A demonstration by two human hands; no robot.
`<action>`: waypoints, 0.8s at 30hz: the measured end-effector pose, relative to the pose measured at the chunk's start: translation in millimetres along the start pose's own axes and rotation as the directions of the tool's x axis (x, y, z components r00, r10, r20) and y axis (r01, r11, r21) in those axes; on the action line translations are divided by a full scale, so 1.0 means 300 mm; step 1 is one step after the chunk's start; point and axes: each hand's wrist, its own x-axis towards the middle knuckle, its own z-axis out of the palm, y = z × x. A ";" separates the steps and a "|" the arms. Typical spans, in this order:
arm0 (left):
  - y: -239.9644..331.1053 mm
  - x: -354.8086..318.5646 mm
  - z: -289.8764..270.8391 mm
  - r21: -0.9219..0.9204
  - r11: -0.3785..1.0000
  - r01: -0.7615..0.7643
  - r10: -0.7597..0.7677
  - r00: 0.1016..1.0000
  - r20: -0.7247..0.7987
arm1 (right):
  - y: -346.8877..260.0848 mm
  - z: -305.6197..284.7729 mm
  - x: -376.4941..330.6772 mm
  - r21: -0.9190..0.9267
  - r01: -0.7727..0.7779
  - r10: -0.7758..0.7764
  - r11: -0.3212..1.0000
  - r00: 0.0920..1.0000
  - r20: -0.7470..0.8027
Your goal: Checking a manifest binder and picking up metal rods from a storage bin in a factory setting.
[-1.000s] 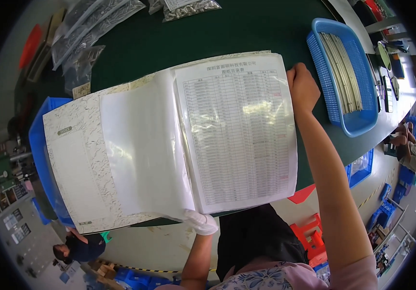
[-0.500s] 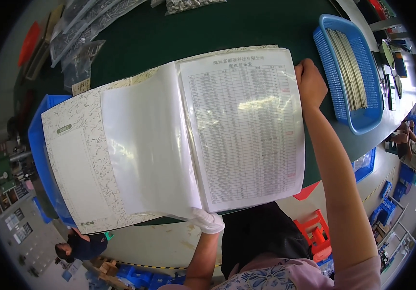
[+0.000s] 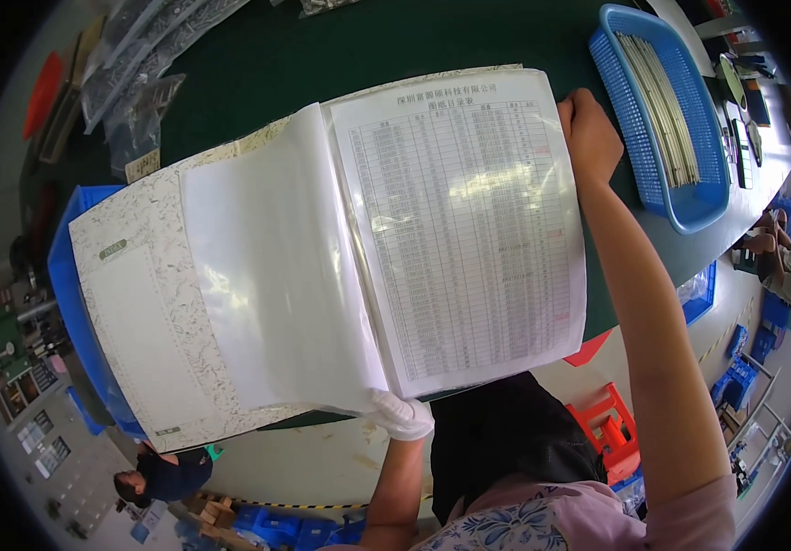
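An open binder with a marbled cream cover point(image 3: 143, 303) lies across the green table in front of me. A blank clear page sleeve point(image 3: 267, 266) is turned to its left side. On the right side lies a sleeve with a printed table sheet point(image 3: 469, 239), light glaring off the plastic. My left hand point(image 3: 403, 415), in a white glove, is closed at the binder's lower edge, by the bottom of the sleeves near the spine. My right hand point(image 3: 591, 140), bare, is closed at the upper right edge of the sleeves; its fingertips are partly hidden.
A light-blue basket point(image 3: 720, 207) holding long pale strips point(image 3: 657, 110) stands right of my right hand. A blue bin point(image 3: 67, 266) sits under the binder's left side. Bagged metal parts point(image 3: 152, 55) lie at the far left. A red stool point(image 3: 611, 432) is below; other people are in the background.
My view has shifted slightly, so the binder and basket sit a little higher and further left. Both hands keep their places on the binder.
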 end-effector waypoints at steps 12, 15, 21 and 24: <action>-0.017 -0.004 -0.013 0.010 0.999 -0.044 0.044 0.999 0.022 | 0.011 0.007 0.001 -0.020 0.021 -0.022 1.000 0.999 -0.028; -0.019 -0.008 -0.014 0.015 0.999 -0.046 0.046 0.999 0.022 | 0.009 0.005 0.002 -0.014 0.001 -0.001 1.000 1.000 -0.006; -0.009 -0.006 -0.010 0.000 0.999 -0.042 0.042 0.999 0.020 | 0.011 0.006 0.001 -0.015 0.013 -0.013 1.000 1.000 -0.011; -0.004 -0.005 -0.006 0.019 0.998 -0.052 0.052 0.999 0.010 | 0.014 0.010 0.002 -0.010 0.010 -0.011 1.000 1.000 -0.014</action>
